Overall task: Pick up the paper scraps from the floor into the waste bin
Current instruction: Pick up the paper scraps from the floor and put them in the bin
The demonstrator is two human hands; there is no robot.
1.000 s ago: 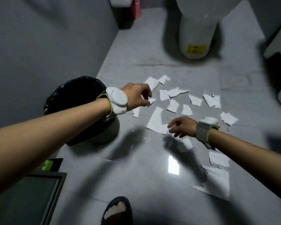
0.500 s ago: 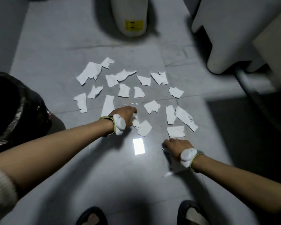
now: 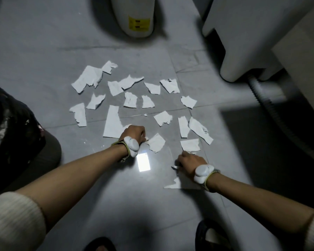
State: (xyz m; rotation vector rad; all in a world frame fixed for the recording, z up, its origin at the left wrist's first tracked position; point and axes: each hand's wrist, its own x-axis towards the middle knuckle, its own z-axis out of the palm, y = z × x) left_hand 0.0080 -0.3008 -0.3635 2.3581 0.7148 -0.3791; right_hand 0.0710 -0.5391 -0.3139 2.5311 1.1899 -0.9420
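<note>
Grey glossy floor tiles [image 3: 65,51] fill your view, with a bright rectangle of reflected light [image 3: 143,162] between your wrists. Nearest you, two dark slippers [image 3: 212,236] sit at the bottom edge. Compared with half a second ago, little has shifted: your arms reach to much the same spots and the view is only slightly steadier.

Your right hand [image 3: 187,163] is curled down against the floor, fingers closed on a small bit of paper whose white tip shows at the knuckles; a larger torn piece [image 3: 174,183] lies just under that wrist. Your left hand [image 3: 134,132] is also curled, knuckles up, pressed on the corner of a long scrap [image 3: 112,124] with a crumpled piece [image 3: 157,143] touching its right side; whether it actually grips anything, I cannot tell.

Beyond your hands the paper scraps [image 3: 130,84] lie scattered flat across the tiles, mostly apart from one another. Your waste bin [image 3: 11,127], lined with a black bag, stands at the left edge, near the leftmost scraps. Farther off, a white cylinder with a yellow label [image 3: 139,24] stands on the floor, and a white appliance with a ribbed hose [image 3: 268,104] occupies the right.
</note>
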